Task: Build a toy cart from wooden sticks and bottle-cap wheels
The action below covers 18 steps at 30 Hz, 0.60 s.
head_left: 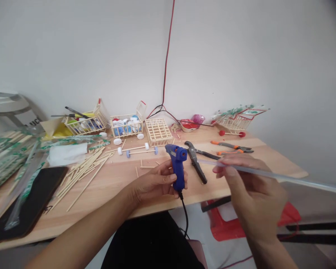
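Note:
Upright in my left hand is a blue hot glue gun, its nozzle pointing left and its black cord hanging below the table edge. My right hand pinches a long translucent glue stick between thumb and fingers. The stick's tip lies a little to the right of the glue gun's back end, with a gap between them. Black-handled pliers lie on the table just behind, between my two hands.
Small stick-built carts stand along the wall, some holding bottle caps. Loose wooden sticks and a black board lie on the left. Orange-handled pliers rest at the right. A red stool stands below the table.

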{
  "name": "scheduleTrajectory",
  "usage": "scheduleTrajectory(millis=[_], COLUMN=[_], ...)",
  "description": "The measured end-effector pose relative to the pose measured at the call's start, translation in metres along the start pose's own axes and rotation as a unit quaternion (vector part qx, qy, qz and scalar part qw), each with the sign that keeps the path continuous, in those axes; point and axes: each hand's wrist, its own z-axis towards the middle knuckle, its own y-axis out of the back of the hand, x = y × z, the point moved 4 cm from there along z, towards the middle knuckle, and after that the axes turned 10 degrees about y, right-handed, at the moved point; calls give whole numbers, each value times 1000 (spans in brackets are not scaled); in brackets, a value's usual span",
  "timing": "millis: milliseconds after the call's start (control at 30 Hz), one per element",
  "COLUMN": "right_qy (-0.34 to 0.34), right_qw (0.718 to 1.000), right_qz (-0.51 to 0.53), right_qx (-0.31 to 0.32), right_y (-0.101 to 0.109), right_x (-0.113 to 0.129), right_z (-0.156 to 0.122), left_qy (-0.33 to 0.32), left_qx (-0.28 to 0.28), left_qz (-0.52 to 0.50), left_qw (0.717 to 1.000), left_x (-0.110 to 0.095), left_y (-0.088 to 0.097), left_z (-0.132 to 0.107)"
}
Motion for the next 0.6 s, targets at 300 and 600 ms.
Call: scheduleTrajectory(millis=[300, 600], right_qy=[90, 43], right_qw=[995, 998], right_qz=[-24, -46], right_qx=[20, 21], right_y=[-22, -22], right_x=[2, -5], right_z=[-4, -12], left_qy=[7, -77], left_qx=[-9, -60], left_qz=[17, 129], left_qw=[1000, 987], left_x=[0, -2], left_y=[0, 1], left_z=[1, 4])
